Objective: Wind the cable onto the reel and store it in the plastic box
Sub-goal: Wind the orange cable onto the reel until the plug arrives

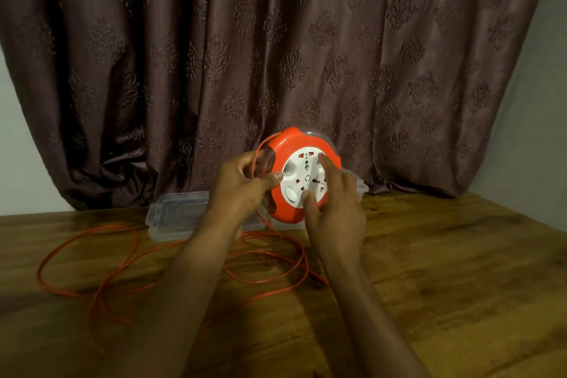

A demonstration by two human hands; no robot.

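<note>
Here, listed from left to right on the wooden table [429, 270].

Cable [89, 285]: orange, flat, lying in loose overlapping loops over the left and middle of the table top, toward the near edge; one strand rises from the loops up to the reel.

Plastic box lid [178, 215]: clear, lying flat near the table's far edge, left of the reel.

Left hand [242, 190]: fingers curled round the reel's left rim, thumb laid across its front face; the rising cable strand passes through this grip.

Reel [303, 172]: round orange housing with a white socket face, held upright above the table's far edge, face toward the camera.

Right hand [334, 209]: fingers spread apart, index fingertip and thumb tip pressed on the white socket face, nothing enclosed.

Plastic box [359, 184]: clear, mostly hidden behind the reel and right hand, at the table's far edge.

Curtain [276, 40]: brown, patterned, hanging behind the table.
</note>
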